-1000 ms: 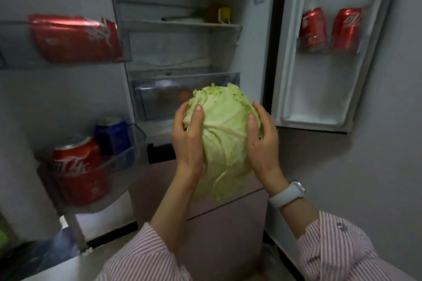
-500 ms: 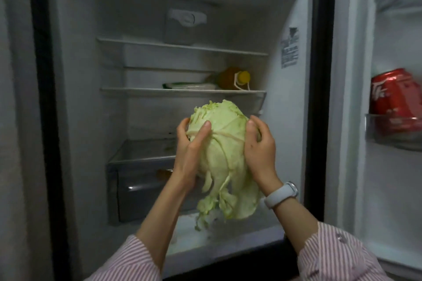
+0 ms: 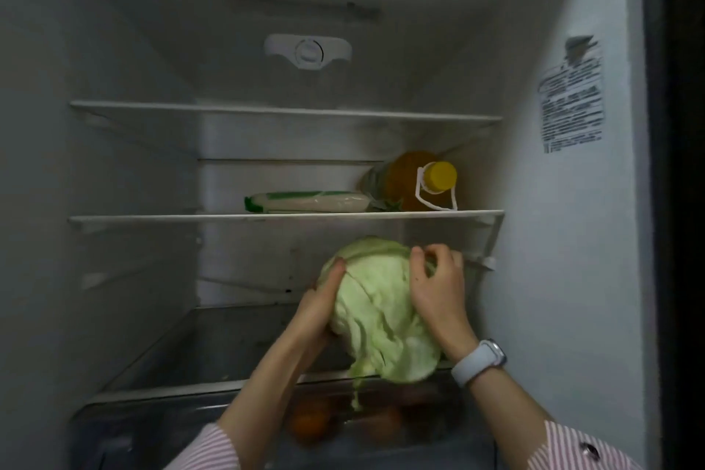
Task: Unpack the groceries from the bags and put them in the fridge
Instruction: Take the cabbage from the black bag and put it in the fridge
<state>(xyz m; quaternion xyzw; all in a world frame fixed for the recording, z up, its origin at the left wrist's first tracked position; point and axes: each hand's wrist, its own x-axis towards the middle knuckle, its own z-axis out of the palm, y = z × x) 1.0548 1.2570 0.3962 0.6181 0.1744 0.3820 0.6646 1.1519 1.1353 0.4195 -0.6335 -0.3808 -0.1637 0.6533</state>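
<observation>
A pale green cabbage (image 3: 375, 301) with loose outer leaves is inside the open fridge, over the glass shelf (image 3: 183, 347) above the crisper drawer, on the right half. My left hand (image 3: 324, 303) grips its left side and my right hand (image 3: 438, 290), with a white watch on the wrist, grips its right side with curled fingers. Whether the cabbage rests on the shelf I cannot tell; its lower leaves hang over the shelf's front edge.
On the middle shelf (image 3: 152, 218) lie a green-and-white packet (image 3: 305, 201) and an oil bottle (image 3: 416, 181) with a yellow cap. The top shelf (image 3: 267, 111) holds nothing. Orange fruit (image 3: 309, 424) shows in the crisper drawer below. The fridge's right wall (image 3: 564, 240) is close to my right hand.
Both hands have carried the cabbage forward and deeper into the fridge, under the middle shelf. The view has moved closer, so the doors and cans have left the frame.
</observation>
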